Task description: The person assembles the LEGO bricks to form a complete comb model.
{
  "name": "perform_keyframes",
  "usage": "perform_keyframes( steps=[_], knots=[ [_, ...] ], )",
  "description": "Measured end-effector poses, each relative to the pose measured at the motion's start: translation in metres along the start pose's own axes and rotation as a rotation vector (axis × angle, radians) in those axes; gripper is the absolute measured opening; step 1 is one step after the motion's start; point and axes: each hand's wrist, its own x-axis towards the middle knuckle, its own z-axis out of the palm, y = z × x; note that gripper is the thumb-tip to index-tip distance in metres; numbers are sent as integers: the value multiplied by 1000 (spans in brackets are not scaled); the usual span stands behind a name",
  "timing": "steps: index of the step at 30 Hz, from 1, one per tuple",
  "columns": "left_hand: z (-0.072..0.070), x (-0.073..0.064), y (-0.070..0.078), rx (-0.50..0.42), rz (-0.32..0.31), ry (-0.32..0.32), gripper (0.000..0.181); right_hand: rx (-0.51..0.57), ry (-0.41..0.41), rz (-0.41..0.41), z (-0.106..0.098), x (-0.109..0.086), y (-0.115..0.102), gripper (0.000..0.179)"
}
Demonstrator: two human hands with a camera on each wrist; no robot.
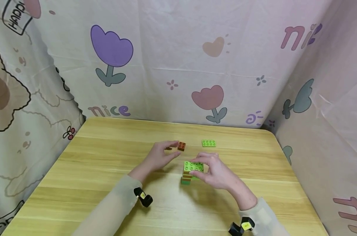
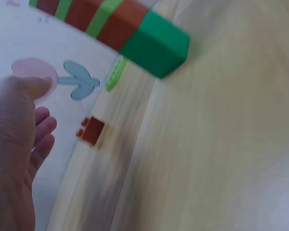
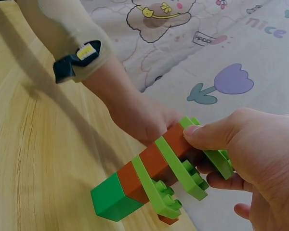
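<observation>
A tower of toy building bricks (image 3: pixel 151 161) has a dark green brick (image 3: pixel 113 199) at its foot, then brown bricks alternating with light green plates that jut out to one side. My right hand (image 1: pixel 215 170) pinches it near the top, thumb on one side and fingers on the other. Farther back on the table lies a small brown brick (image 1: pixel 181 146), its studs visible. Beside this brick, my left hand (image 1: pixel 159 155) reaches out with thumb and fingers spread, and nothing shows between them in the left wrist view.
A light green plate (image 1: pixel 209 143) lies on the wooden table (image 1: pixel 107 183), behind the tower and right of the brown brick. Printed cloth (image 1: pixel 166 59) hangs along the table's back and sides.
</observation>
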Motion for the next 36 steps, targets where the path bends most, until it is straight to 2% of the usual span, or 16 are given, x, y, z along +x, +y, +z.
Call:
perform_keyframes(
  steps=[3, 8, 18, 24, 31, 36],
  knots=[
    [-1, 9, -8, 28, -43, -16, 56, -15, 1, 3, -1, 0, 0, 33],
    [-1, 20, -19, 79, -64, -51, 60, -17, -9, -1, -1, 0, 1, 32],
    [4, 28, -32, 179, -157, -143, 63, -15, -24, 7, -2, 1, 0, 32],
    [10, 34, -31, 225, -124, -165, 63, -12, -20, 9, -3, 1, -1, 32],
    [17, 41, -34, 327, -104, -161, 60, -4, -16, -7, -2, 2, 1, 33],
    [20, 43, -37, 330, -98, -151, 52, -1, -18, 3, -2, 1, 2, 34]
  ],
)
